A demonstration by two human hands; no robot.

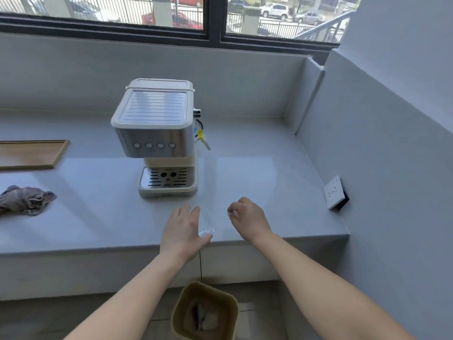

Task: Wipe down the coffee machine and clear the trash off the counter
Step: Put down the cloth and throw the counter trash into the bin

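A: What is seen, from the biggest thing down?

B: A grey counter [257, 148] is taken up mostly by the coffee machine [159, 133]; a crumpled cloth [27, 200] is left well off to the left. A bin [206, 312] is set on the floor right under the counter edge.

A: And the trash?

B: A clear plastic sheet [210, 217] is spread between the hands, its long axis running away from the body. It is touched by the flat, spread left hand [183, 229] along its left edge.

A: The right hand [247, 219]?

B: It is curled, pinched on something small and white, likely the sheet's far corner. The bin is judged equally near both.
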